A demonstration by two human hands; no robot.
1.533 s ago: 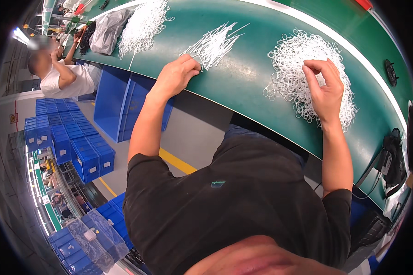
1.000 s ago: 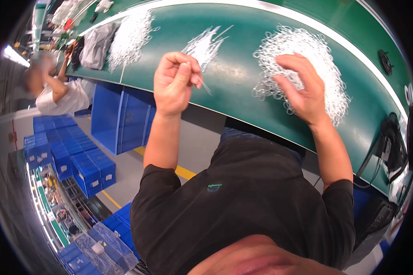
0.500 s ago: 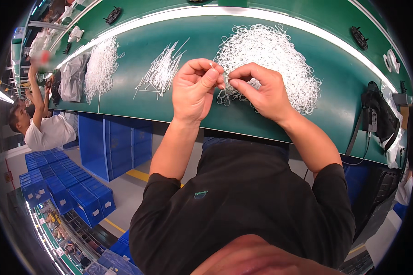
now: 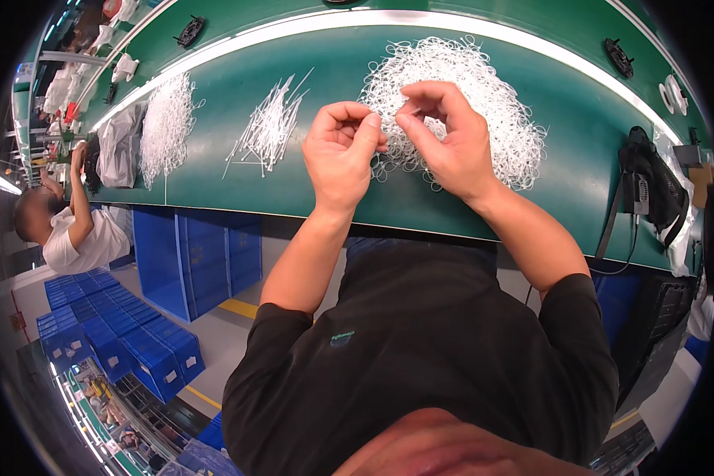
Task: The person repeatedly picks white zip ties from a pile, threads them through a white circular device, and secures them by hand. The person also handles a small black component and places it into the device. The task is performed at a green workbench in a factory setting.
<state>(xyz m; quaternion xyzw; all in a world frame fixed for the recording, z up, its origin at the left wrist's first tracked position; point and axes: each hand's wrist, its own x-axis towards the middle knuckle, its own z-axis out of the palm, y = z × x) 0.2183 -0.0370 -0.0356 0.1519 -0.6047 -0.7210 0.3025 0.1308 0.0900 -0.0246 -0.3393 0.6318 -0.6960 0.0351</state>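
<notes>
My left hand [image 4: 343,155] is closed in a pinch, thumb against curled fingers, above the near part of the green table. What it grips is mostly covered; a thin white tip showed there earlier, like a cable tie. My right hand [image 4: 456,143] sits just to the right, thumb and fingertips bent together in front of a big heap of looped white cable ties [image 4: 492,111]. Anything in its fingertips is too small to make out. To the left of my hands lies a loose bunch of straight white cable ties [image 4: 270,127].
Another pile of white loops [image 4: 166,131] and a grey plastic bag [image 4: 120,147] lie farther left. A black bag [image 4: 650,182] rests at the right end of the table [image 4: 571,198]. Blue crates [image 4: 198,262] stand below on the left. A co-worker [image 4: 83,230] is at the far left.
My right hand has risen and its fingertips have moved slightly away from the left hand. My left hand has shifted a little right. The co-worker's raised arm has come down.
</notes>
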